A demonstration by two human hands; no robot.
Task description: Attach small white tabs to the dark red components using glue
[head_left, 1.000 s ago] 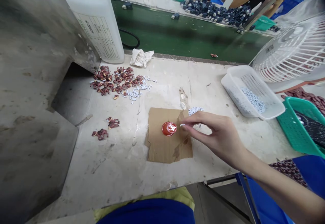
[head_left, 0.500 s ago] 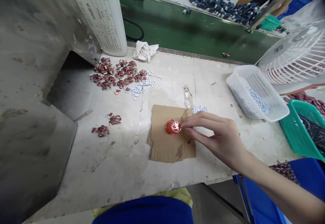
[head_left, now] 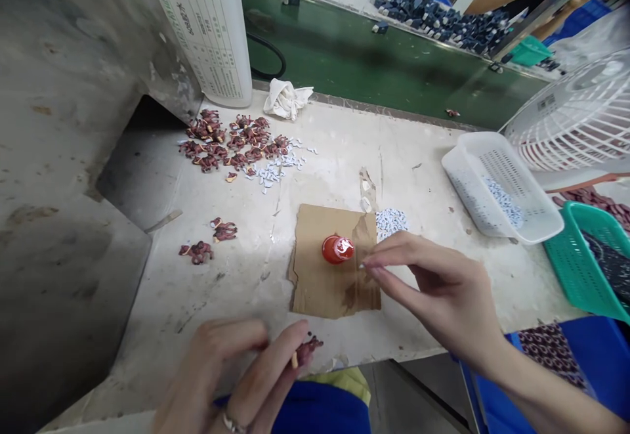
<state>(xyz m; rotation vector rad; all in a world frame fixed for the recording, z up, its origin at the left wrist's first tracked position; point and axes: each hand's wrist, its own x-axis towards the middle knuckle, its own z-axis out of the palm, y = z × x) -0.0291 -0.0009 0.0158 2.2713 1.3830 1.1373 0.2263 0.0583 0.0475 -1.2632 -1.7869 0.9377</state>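
Observation:
My left hand [head_left: 246,371], with a ring on one finger, is closed on a small brown figurine [head_left: 308,351] above the front edge of the table. Between thumb and forefinger, my right hand [head_left: 438,296] pinches a tiny pale piece [head_left: 361,265]. That hand is just right of a small red pot [head_left: 337,249] with a glossy wet-looking top, which sits on a torn cardboard sheet [head_left: 319,289]. Beside the cardboard lies a heap of small white-and-dark pieces [head_left: 391,222]. Two more brown figurines, one reddish-brown [head_left: 197,251] and one darker [head_left: 225,229], lie to the left.
Several brown figurines [head_left: 207,148] and loose pale pieces [head_left: 270,173] lie at the back left, near a large white bottle [head_left: 216,46] and crumpled tissue [head_left: 286,99]. At right are a white basket [head_left: 531,227], a green basket [head_left: 566,270] and a fan [head_left: 585,106].
My left hand has come into view at the bottom, holding a figurine. My right hand has drawn back from the red pot, rightward and slightly down, still pinching the pale piece.

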